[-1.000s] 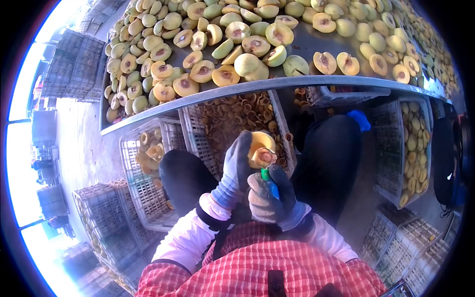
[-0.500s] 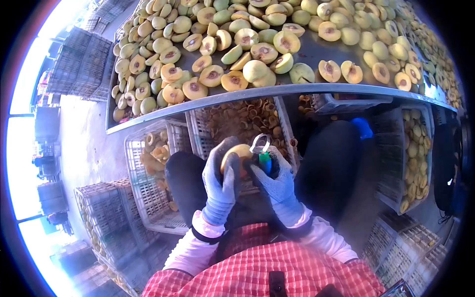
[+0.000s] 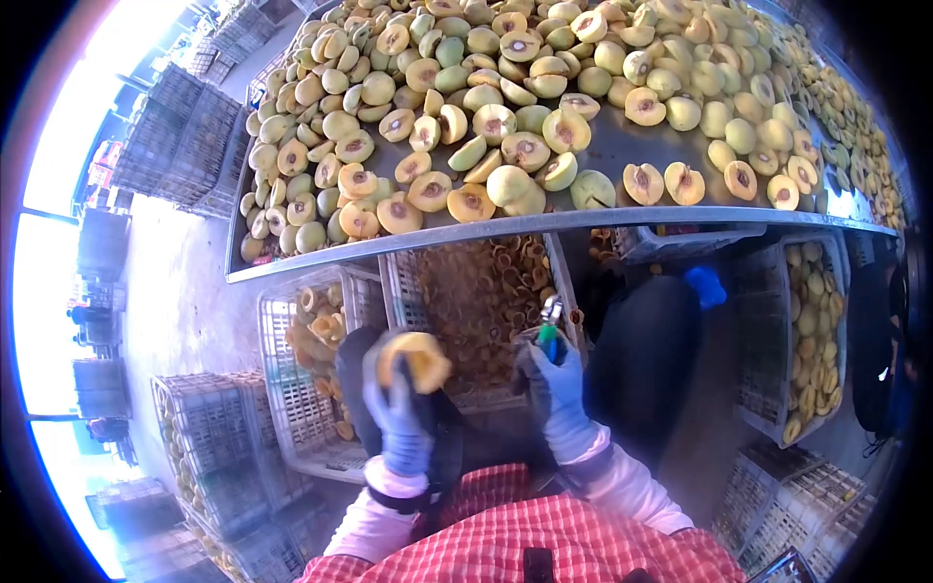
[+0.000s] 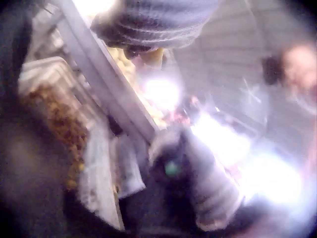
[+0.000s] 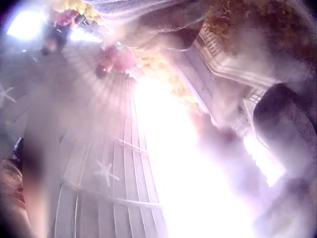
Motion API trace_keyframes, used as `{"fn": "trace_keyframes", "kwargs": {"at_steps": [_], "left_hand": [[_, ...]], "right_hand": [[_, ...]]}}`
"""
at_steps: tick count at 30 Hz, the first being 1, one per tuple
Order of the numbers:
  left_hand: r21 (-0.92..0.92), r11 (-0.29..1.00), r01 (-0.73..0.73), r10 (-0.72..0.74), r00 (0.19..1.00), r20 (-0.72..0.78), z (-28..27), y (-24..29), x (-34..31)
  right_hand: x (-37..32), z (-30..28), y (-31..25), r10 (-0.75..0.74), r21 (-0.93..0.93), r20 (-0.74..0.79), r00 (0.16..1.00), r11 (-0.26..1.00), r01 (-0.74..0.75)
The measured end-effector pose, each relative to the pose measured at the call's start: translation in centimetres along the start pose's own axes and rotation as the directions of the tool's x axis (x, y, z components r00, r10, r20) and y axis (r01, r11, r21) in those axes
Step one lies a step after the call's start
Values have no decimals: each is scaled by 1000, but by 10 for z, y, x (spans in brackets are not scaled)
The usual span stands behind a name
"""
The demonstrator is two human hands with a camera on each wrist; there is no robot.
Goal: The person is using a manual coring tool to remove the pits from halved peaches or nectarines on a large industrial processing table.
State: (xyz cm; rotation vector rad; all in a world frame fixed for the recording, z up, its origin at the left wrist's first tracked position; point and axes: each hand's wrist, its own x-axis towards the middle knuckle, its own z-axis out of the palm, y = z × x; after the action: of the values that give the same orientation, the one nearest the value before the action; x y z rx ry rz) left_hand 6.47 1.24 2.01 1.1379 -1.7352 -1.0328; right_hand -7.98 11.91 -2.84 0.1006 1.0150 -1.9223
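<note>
In the head view my gloved left hand holds a yellow peach half, its hollow side showing and the pit gone. It is over my left knee, beside the left crate of cut peaches. My gloved right hand grips a pitting tool with a green and blue handle, its metal loop end pointing up. That hand hangs over the right side of the crate of brown scraps. The left wrist view is blurred; a bit of the peach half shows below my left glove.
A metal table heaped with peach halves stretches across in front, its raised edge above the crates. Another crate of peaches stands to the right. Stacked crates are at the left, and more at the lower right.
The hands have parted. My left hand has moved left with the peach half, whose pit showed earlier; the right hand has drawn away with the tool. The head view has tilted up slightly.
</note>
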Motion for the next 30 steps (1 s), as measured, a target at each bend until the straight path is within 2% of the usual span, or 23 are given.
{"fn": "trace_keyframes", "kwargs": {"at_steps": [1, 2, 3, 4, 5, 6, 8, 10, 12, 14, 15, 17, 20, 21, 22, 23, 24, 26, 27, 28, 29, 30], "left_hand": [[150, 984, -98, 115, 988, -108, -31, -46, 16], [-411, 900, 143, -267, 927, -263, -32, -24, 32], [-196, 975, 108, -144, 972, -184, -55, -26, 53], [429, 903, -14, 70, 991, -116, -85, -51, 75], [650, 759, 43, -1, 998, -66, -86, -44, 85], [828, 555, 74, -80, 996, -35, -82, -37, 100], [536, 834, -132, 121, 991, 55, -39, -31, 114], [519, 836, -176, 47, 967, 251, 18, 6, 130], [558, 770, -310, 64, 907, 416, 71, 37, 153], [604, 546, -580, 219, 795, 566, 117, 6, 180], [572, 558, -601, 158, 753, 638, 130, -4, 194], [500, 582, -641, 42, 638, 769, 150, -11, 214], [528, 664, -530, -135, 609, 782, 153, -7, 223], [483, 754, -446, -79, 668, 740, 147, -5, 218], [296, 910, -291, 13, 733, 680, 141, -4, 207], [63, 988, -140, 75, 798, 598, 134, -1, 191], [-193, 981, 2, 97, 861, 499, 127, 4, 173], [-117, 993, 16, 41, 882, 469, 111, 26, 127], [-196, 971, 139, -27, 873, 487, 108, 25, 105], [-268, 928, 259, -91, 855, 510, 105, 24, 86], [-113, 975, 191, -99, 831, 547, 100, 34, 75], [-147, 957, 249, -127, 820, 559, 100, 32, 63]], "right_hand": [[-1, -4, -4, -4, -81, 13, 1000, 997, 5], [-4, -7, -7, -6, -162, 23, 1000, 987, 10], [-6, -9, -7, 77, -151, 43, 996, 986, -69], [-8, -10, -6, 159, -143, 64, 985, 979, -148], [-8, -10, -6, 240, -135, 87, 967, 964, -227], [-5, -8, -4, 231, -140, 87, 969, 966, -217], [0, -3, 1, 217, -149, 77, 973, 968, -204], [4, -3, 0, 228, -165, 102, 968, 964, -209], [10, -10, 12, 190, -130, 133, 973, 976, -172], [12, -12, 18, 147, -89, 81, 986, 986, -140], [12, -13, 19, 125, -69, 52, 991, 990, -122], [11, -13, 10, 178, -45, 83, 981, 984, -174], [13, -10, 5, 223, 34, 80, 972, 974, -226], [15, -8, 3, 233, 62, 75, 970, 969, -238], [15, -7, -4, 235, 12, 53, 971, 972, -236], [13, -3, -16, 233, -34, 24, 972, 972, -232], [12, -3, -23, 231, -81, -9, 973, 970, -231], [10, -3, -19, 68, -179, -11, 998, 981, -69], [10, -1, -18, 1, -268, 30, 1000, 963, 7], [9, 0, -17, -66, -351, 71, 995, 932, 87], [8, 5, -22, -110, -460, 145, 983, 872, 166], [8, 7, -23, -145, -555, 227, 963, 794, 250]]}}
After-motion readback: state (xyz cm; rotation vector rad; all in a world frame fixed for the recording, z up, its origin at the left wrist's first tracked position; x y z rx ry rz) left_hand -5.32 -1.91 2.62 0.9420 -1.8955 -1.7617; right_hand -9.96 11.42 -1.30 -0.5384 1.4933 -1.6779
